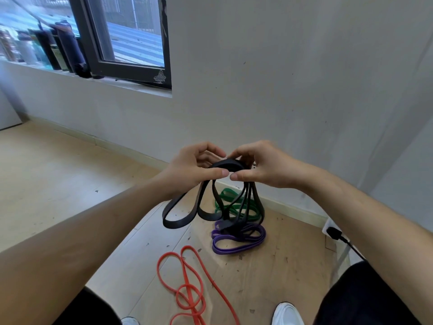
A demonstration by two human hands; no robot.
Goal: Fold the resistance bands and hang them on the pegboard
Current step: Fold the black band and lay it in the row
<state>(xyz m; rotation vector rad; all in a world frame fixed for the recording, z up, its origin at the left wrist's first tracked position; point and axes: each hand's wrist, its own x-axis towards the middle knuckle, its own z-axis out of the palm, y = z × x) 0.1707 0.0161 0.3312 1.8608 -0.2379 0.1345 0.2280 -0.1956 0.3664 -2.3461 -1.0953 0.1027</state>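
The head view shows the left hand [196, 167] and right hand [260, 165] gripping the half-gathered black band [206, 200] above the floor [58, 184], where red band [189, 287], purple band [236, 242] and green band [230, 202] lie unfolded, no pegboard visible.

I log, upper left: a dark-framed window [131, 38] with a grey sill [131, 86] beneath it. Far upper left, on the ledge: a row of dark bottles [68, 41] and paler containers, too blurred for me to tell apart. Background: a plain white wall [293, 78] with small marks. Left: pale wooden floor [58, 179], and a cream baseboard [117, 146] along the wall's foot. Lower centre: a browner board [281, 266] lying flat, flecked with scraps. Right edge: a white socket block [327, 225] with a black plug [334, 232] and a cable [353, 249]. Bottom edge: two white shoes [287, 314].
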